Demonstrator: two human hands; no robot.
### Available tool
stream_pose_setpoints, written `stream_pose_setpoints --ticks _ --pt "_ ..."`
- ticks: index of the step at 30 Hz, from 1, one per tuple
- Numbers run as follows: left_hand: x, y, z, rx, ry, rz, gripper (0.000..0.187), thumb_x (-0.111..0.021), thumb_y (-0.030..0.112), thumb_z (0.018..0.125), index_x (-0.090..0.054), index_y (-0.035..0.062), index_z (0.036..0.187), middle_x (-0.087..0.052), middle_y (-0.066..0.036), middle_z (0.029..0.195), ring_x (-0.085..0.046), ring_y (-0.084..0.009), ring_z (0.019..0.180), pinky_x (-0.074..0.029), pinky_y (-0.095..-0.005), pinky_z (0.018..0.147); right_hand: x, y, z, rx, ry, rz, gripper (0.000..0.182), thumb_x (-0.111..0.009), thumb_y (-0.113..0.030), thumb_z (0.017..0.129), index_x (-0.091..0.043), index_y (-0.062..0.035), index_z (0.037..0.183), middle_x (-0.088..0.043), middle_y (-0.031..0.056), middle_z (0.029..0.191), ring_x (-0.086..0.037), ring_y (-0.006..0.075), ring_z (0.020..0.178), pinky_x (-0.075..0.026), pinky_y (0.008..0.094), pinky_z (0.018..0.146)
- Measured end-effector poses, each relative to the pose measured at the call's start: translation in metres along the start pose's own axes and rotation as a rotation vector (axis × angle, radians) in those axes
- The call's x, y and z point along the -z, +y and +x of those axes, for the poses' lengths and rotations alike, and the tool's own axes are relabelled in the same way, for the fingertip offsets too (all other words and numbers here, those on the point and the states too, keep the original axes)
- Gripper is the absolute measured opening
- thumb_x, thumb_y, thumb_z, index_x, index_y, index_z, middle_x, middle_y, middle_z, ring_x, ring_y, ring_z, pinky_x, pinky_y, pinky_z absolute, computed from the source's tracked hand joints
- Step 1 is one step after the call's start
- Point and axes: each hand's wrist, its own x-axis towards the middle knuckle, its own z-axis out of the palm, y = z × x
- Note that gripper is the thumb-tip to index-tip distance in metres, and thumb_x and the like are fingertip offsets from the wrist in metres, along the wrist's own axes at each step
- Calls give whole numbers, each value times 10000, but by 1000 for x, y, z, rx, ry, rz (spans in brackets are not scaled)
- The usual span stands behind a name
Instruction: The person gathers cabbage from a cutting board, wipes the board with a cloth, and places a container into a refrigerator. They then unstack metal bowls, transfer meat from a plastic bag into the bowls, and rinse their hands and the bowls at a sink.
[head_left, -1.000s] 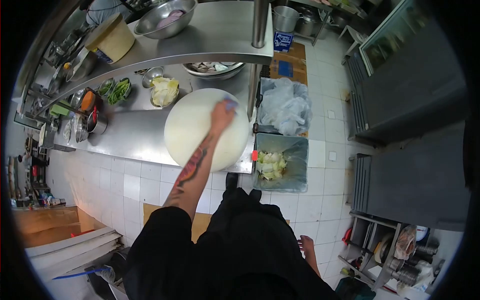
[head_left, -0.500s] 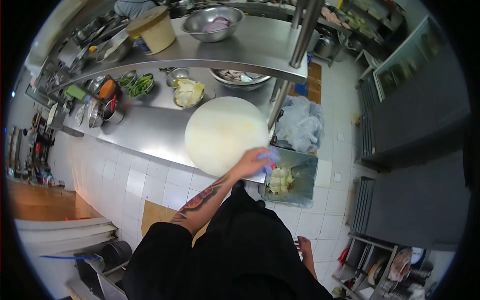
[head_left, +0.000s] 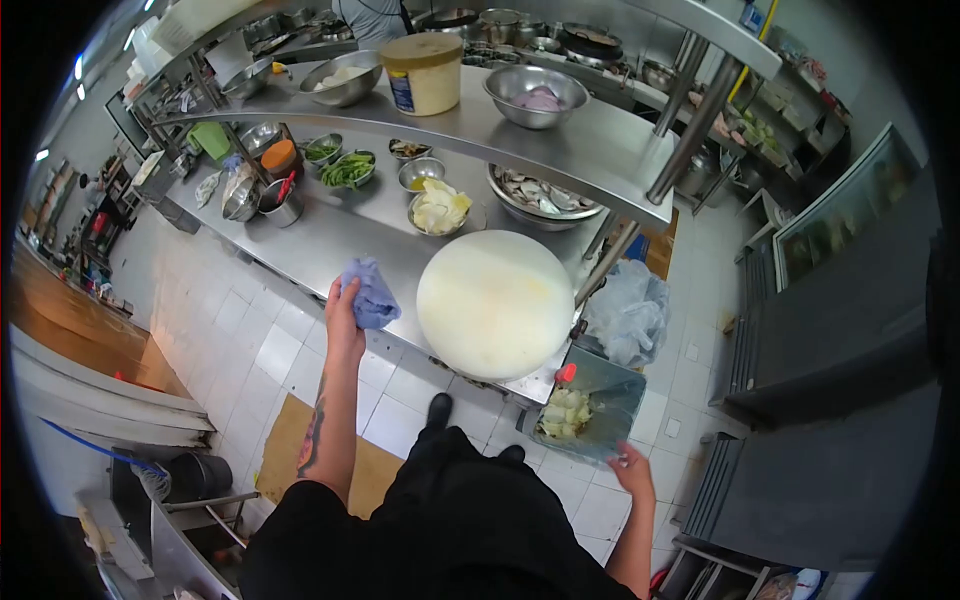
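Note:
A crumpled blue-purple cloth (head_left: 370, 296) is gripped in my left hand (head_left: 343, 318), out over the front edge of the steel counter (head_left: 300, 240). To its right, a round white cutting board (head_left: 495, 305) lies on the counter with a bare, faintly stained surface. My right hand (head_left: 632, 470) hangs low beside the grey-green bin (head_left: 615, 405), its fingers loosely apart and holding nothing. Pale cabbage-like leaf scraps (head_left: 566, 412) lie inside the bin. A small red object (head_left: 567, 373) shows at the bin's counter-side edge.
Behind the board stand a bowl of pale cut leaves (head_left: 440, 208) and a big bowl of fish (head_left: 540, 195). A raised steel shelf (head_left: 440, 122) holds a lidded tub (head_left: 422, 75) and metal bowls. A clear plastic bag (head_left: 628, 315) sits behind the bin.
My left hand has carried the cloth leftward from the board's right front edge to the counter's front edge. My right hand has come forward beside the bin. The camera view has shifted.

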Motion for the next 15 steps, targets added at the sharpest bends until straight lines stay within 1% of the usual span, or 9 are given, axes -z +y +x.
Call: stream_pose_setpoints --ticks 1,2,4,6,8,11,13,14,15 --pt "10 -4 11 -9 94 -99 322 -612 169 957 -542 71 1255 -652 -72 1163 -657 -178 1028 -542 -328 889 8 -32 11 66 62 40 518 -749 -253 842 -614 -65 1305 -683 191 1173 -687 278 1010 -540 359 866" --pt "20 -13 21 -14 92 -109 322 -612 169 957 -542 71 1255 -652 -72 1163 -657 -178 1028 -542 -328 889 16 -68 18 73 69 34 518 -749 -253 842 -614 -65 1305 -683 191 1173 -687 278 1010 -540 359 866" --pt "39 -36 39 29 49 -164 436 -600 227 971 -474 101 1368 -572 -101 1331 -619 -232 1137 -546 -399 905 17 -145 24 180 126 18 461 -714 -215 872 -618 -58 1294 -710 174 1095 -698 269 970 -544 358 846" --pt "50 -53 39 185 -10 -37 549 -607 269 973 -403 139 1466 -463 -110 1458 -545 -265 1240 -550 -458 900 0 -216 27 239 92 40 442 -707 -203 877 -622 -54 1284 -719 163 1056 -704 267 948 -544 356 841" --pt "84 -82 39 324 -52 73 610 -618 280 973 -361 153 1511 -391 -120 1513 -475 -269 1312 -568 -465 858 -35 -270 24 346 29 29 400 -692 -183 892 -633 -49 1264 -729 146 996 -712 260 908 -545 348 828" --pt "159 -110 17 329 -207 427 545 -650 274 956 -466 107 1441 -489 -111 1443 -554 -252 1232 -587 -423 814 -103 -347 9 452 -143 24 370 -692 -165 900 -640 -41 1244 -731 139 966 -715 246 882 -547 340 815" --pt "212 -117 -10 403 -297 583 501 -666 281 944 -532 74 1380 -573 -96 1356 -628 -236 1112 -589 -390 800 -144 -374 14 564 -381 217 377 -708 -143 891 -641 -42 1248 -729 125 1012 -705 229 932 -541 343 842" --pt "243 -122 -25 436 -313 656 484 -671 286 939 -557 62 1352 -612 -89 1304 -666 -219 1032 -585 -365 800 -145 -402 16 606 -380 243 381 -715 -130 884 -642 -42 1248 -717 123 1072 -686 228 993 -528 346 879" --pt "282 -134 -40 344 -329 769 452 -678 269 927 -591 48 1312 -642 -110 1266 -680 -241 1023 -584 -363 810 -137 -442 19 646 -382 271 386 -723 -117 878 -644 -43 1248 -705 121 1133 -668 227 1054 -515 349 916"
